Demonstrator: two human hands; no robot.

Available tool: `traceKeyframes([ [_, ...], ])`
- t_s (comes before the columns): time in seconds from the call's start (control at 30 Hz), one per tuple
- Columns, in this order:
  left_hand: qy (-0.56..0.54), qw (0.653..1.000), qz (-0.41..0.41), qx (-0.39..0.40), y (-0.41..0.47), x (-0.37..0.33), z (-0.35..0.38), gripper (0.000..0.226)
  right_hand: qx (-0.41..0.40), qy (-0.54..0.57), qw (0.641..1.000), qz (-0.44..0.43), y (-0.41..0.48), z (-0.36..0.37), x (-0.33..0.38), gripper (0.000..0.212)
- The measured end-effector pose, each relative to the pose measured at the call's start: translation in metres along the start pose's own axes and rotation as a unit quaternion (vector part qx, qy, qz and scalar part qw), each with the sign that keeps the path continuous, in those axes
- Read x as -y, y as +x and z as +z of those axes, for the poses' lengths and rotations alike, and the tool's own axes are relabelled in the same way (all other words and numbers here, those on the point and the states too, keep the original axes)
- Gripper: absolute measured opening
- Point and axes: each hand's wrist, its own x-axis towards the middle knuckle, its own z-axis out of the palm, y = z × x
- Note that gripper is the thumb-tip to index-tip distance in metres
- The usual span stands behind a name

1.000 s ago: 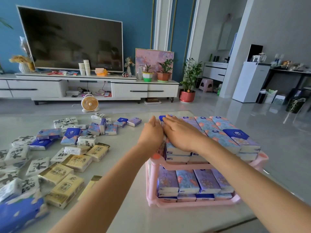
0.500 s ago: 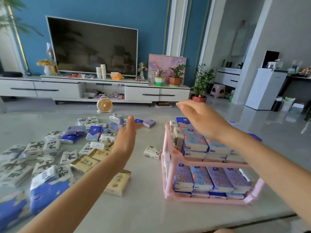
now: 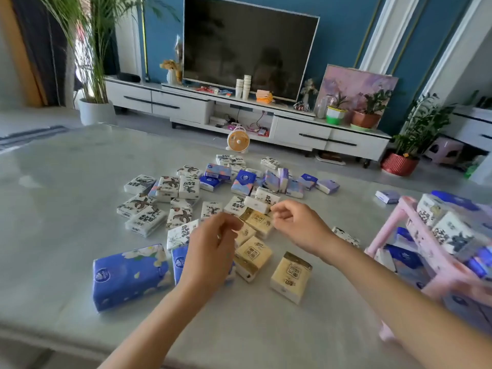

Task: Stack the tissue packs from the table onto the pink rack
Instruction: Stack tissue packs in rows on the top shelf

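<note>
Counter (image 3: 66,182): open surface left and near edge, tissue packs (image 3: 186,187) mid, pink rack (image 3: 407,212) at right edge. Left hand (image 3: 210,251), right hand (image 3: 300,227) above yellow packs (image 3: 251,253), fingers loosely curled, empty.

No text legible. Dark characters printed on yellow tissue packs (image 3: 253,255) and white tissue packs (image 3: 189,187), too blurred to be read. Round logo on blue tissue pack (image 3: 130,275) unreadable.

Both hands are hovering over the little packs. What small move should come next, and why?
Probably lower both hands and close them on the yellow packs right beneath: the left hand and right hand hang half-curled over them, seemingly holding nothing, and many packs lie on the table, off the pink rack.
</note>
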Motion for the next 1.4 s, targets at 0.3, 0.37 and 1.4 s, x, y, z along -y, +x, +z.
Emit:
traceKeyframes([
  [0.3,0.203,0.957,-0.133,0.156,0.072,0.042,-0.059,0.052,-0.008,-0.186,0.982,0.016,0.076,0.051,-0.003,0.058],
  [0.37,0.261,0.932,-0.134,0.212,0.073,0.04,-0.057,0.051,-0.007,-0.201,0.979,0.025,0.084,0.059,-0.006,0.054],
  [1.4,-0.105,0.994,-0.005,-0.033,-0.02,-0.097,-0.011,0.011,-0.174,0.23,0.952,-0.105,-0.126,-0.079,0.008,0.038],
])
